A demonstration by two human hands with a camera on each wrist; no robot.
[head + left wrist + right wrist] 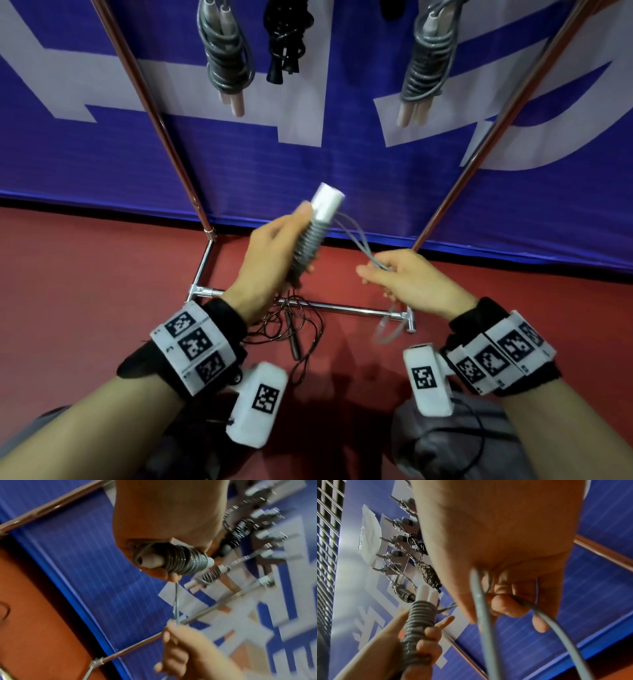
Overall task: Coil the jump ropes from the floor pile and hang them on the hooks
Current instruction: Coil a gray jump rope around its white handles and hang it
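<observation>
My left hand [274, 253] grips a grey jump rope [310, 240] whose cord is wound in tight coils round its two white handles [326, 202]; the wrist views show the same bundle [185, 561] [419, 616]. A short stretch of grey cord [359, 243] runs from the coils to my right hand [397, 277], which pinches a loop of that cord [481, 601]. Both hands are held above the red floor in front of the rack. A thin black rope [294, 329] lies tangled on the floor below my left hand.
Two coiled grey ropes [226, 58] [424, 65] and a black one [287, 41] hang on hooks [385, 555] before a blue banner [342, 164]. The rack's copper poles [154, 113] [507, 120] slant down to a chrome base bar [342, 308].
</observation>
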